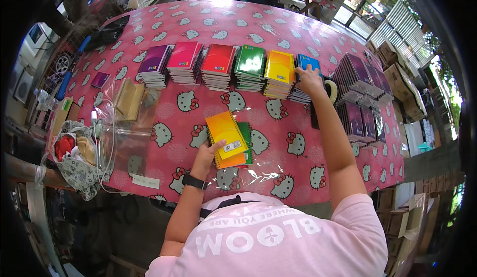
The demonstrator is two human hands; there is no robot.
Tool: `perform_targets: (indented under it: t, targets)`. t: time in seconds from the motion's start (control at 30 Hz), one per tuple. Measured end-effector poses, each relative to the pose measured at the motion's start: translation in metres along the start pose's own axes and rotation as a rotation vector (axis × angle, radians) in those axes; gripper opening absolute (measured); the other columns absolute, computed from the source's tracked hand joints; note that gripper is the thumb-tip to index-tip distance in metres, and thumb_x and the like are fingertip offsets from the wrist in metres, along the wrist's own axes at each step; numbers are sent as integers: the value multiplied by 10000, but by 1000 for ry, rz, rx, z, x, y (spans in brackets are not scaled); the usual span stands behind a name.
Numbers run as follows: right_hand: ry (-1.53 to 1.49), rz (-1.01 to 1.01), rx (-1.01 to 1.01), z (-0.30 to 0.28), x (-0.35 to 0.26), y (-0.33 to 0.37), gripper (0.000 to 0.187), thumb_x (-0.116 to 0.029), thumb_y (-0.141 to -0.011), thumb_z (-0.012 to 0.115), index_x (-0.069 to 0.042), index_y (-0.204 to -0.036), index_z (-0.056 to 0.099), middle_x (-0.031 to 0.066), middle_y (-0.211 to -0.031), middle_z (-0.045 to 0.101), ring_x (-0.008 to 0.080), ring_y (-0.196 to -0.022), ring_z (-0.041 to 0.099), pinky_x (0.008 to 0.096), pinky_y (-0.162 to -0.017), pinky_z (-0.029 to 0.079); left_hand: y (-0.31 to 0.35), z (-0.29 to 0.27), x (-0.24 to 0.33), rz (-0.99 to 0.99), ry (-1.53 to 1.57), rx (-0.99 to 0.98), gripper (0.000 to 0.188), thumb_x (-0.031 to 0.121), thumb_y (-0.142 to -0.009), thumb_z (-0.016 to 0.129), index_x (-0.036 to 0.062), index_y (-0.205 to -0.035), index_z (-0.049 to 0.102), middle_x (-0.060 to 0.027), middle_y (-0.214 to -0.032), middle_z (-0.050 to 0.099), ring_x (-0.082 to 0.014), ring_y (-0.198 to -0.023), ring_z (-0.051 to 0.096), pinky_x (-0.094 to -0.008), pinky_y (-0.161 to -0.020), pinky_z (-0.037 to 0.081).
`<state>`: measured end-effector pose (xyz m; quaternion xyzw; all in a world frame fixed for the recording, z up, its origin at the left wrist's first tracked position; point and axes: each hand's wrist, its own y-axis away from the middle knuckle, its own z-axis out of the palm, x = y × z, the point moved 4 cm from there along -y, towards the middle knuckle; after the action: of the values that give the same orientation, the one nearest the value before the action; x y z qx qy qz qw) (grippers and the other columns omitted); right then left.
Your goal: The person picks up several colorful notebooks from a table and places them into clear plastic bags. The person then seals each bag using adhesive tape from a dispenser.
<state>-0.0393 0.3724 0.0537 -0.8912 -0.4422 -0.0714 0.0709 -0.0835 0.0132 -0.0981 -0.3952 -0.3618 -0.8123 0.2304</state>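
My left hand grips a yellow spiral notebook, its thumb on the cover by a white label. Beneath this notebook a green notebook and an orange edge stick out. My right hand reaches to the far right and grips the top blue notebook of a stack, fingers curled over its cover. Left of that stack, in a row, stand stacks of yellow notebooks, green notebooks, red notebooks, pink notebooks and purple notebooks.
More purple notebooks are piled at the right, beside a tape roll. A wooden holder, a small purple notebook and a cloth bag with a cable lie left. Cardboard boxes stand past the right edge of the pink table.
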Motion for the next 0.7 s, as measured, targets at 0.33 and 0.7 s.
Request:
perform_targets:
  t: [0.33,0.7]
  targets:
    - [-357,-178,283,16,83,-31,249,-233,-721,666,-82,-906,594,132,-800,626,335,-763,614,395,-691,499,-11,11,-6,-39,-3,-74,491,201,-779,707,-81,-1125,502,-134,-995,623,-192,-843,631,-281,-746,503]
    - [-1337,-75,-4,59,-122,173,256,-96,-739,703,-9,-894,519,79,-876,579,199,-828,558,320,-729,457,-7,11,2,6,225,-189,689,536,-810,603,-18,-1197,472,-108,-1037,611,-169,-901,617,-305,-780,506]
